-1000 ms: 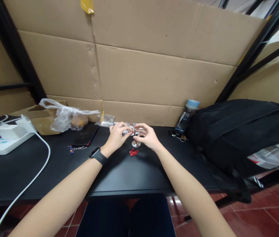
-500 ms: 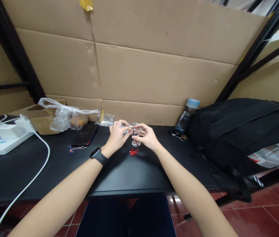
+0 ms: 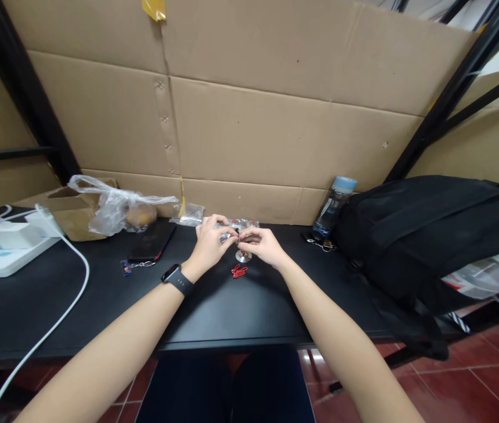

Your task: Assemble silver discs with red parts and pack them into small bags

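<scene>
Both hands meet over the far middle of the black table (image 3: 214, 305). My left hand (image 3: 210, 242), with a black watch (image 3: 176, 278) on its wrist, pinches a small shiny piece I cannot make out. My right hand (image 3: 261, 244) pinches the same spot from the right, fingers curled. Just under the fingertips a small round metal disc (image 3: 243, 257) rests on the table. A few red clips (image 3: 239, 271) lie in front of it. Behind the hands lies a clear plastic packet (image 3: 240, 223) of small parts.
A black backpack (image 3: 429, 235) fills the table's right side, with a blue-capped bottle (image 3: 334, 207) and keys beside it. At the left are a black phone (image 3: 152, 242), a keychain (image 3: 133, 265), a plastic bag (image 3: 117, 208), a cardboard box (image 3: 66, 214), and a white power strip (image 3: 9, 249) with cable. Cardboard lines the back.
My right hand's fingers have closed in toward the left fingertips; the two hands now pinch at one spot. Arms and objects on the table have stayed put.
</scene>
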